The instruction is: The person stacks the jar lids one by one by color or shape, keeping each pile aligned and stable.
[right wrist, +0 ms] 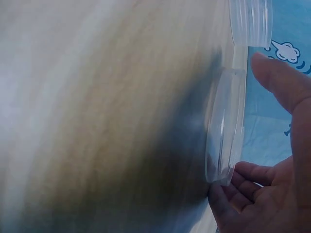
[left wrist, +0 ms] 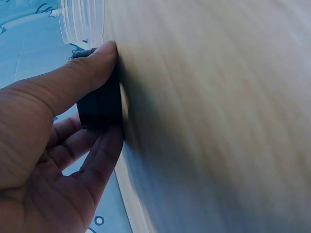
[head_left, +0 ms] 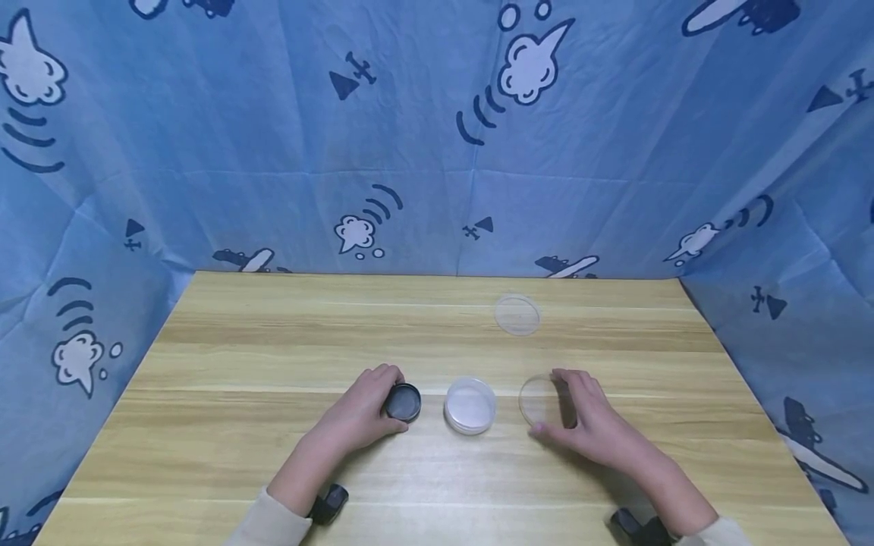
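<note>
My left hand (head_left: 369,415) grips a small black round cap (head_left: 403,402) that stands on the wooden table (head_left: 273,341). In the left wrist view the thumb (left wrist: 73,82) and curled fingers pinch the black cap (left wrist: 99,109) against the tabletop. A shallow round dish with a whitish inside (head_left: 470,406) sits between my hands, touched by neither. My right hand (head_left: 583,421) curls round a clear round lid (head_left: 539,400). In the right wrist view the fingers (right wrist: 233,194) touch the clear lid's (right wrist: 226,126) rim, with the thumb (right wrist: 279,82) close to the opposite edge.
Another clear round lid (head_left: 517,314) lies farther back on the table, right of centre. Blue printed cloth (head_left: 437,136) walls the table at the back and both sides. Bare wood stretches to the left and along the front edge.
</note>
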Demonstrator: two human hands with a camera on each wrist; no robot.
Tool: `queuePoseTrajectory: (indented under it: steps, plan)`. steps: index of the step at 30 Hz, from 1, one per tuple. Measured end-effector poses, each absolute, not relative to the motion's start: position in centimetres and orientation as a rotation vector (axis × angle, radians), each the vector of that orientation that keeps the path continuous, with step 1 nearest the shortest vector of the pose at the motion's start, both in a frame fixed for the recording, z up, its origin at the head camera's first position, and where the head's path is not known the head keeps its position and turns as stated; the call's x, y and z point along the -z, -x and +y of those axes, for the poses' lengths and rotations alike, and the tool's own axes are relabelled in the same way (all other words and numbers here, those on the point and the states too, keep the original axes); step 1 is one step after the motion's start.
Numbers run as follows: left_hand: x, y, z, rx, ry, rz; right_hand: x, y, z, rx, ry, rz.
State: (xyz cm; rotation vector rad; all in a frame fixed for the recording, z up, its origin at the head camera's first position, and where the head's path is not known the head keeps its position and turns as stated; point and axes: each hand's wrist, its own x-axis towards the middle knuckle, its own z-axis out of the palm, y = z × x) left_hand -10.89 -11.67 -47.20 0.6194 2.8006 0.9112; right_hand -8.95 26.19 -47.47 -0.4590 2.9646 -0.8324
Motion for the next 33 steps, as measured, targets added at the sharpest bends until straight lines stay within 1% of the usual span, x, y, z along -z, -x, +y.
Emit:
queuePoseTrajectory:
  steps: [8, 22, 33]
  plan:
    - [47.4, 10.9, -11.7, -0.919, -0.632, 2.806, 47.1, 10.4, 25.9, 0.930, 0.396, 2.893]
    - [47.5, 11.0, -11.7, -0.910, -0.634, 2.810, 46.7, 15.3, 26.6, 0.968, 0.339, 2.875]
    - [47.6, 11.1, -11.8, -0.923, -0.639, 2.805, 47.0, 17.8, 26.1, 0.953, 0.308, 2.862]
